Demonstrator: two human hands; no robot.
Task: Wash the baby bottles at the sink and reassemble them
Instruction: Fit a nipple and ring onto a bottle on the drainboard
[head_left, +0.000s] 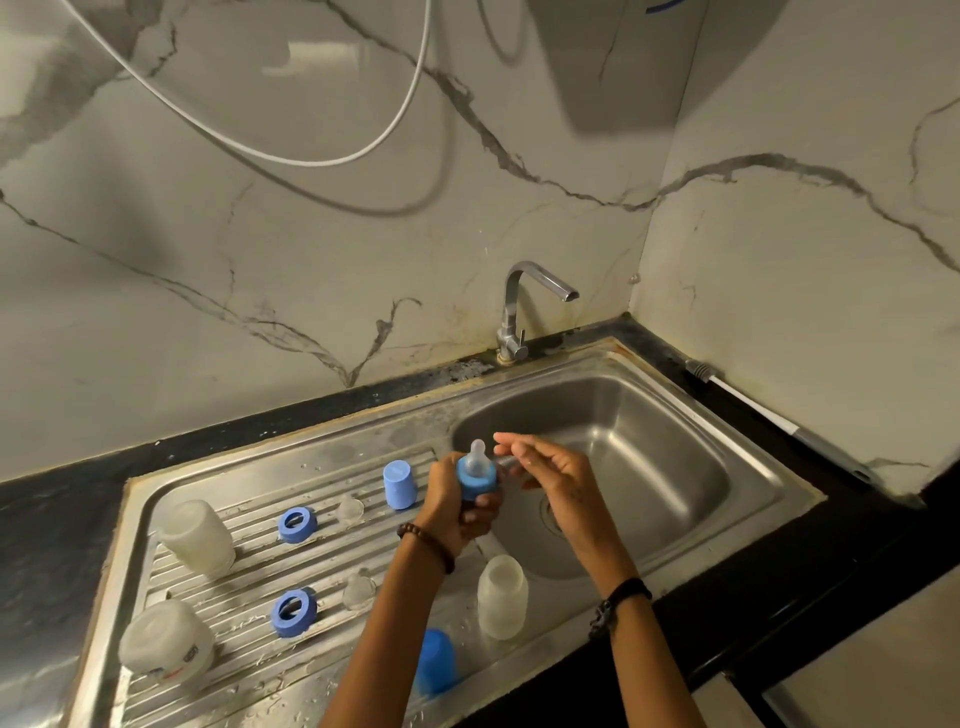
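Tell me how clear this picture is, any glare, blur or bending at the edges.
Head view: dim, warm light; soft glare patches on the glossy marble-pattern wall, where the white looping cable throws a dark shadow; the wide lens bows the steel sink's rim; the right hand shows motion blur at its fingertips, while the left hand holding the blue-collared teat assembly looks sharper.

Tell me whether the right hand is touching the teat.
Apart. The head view shows sink steel between the right hand's fingertips and the teat.
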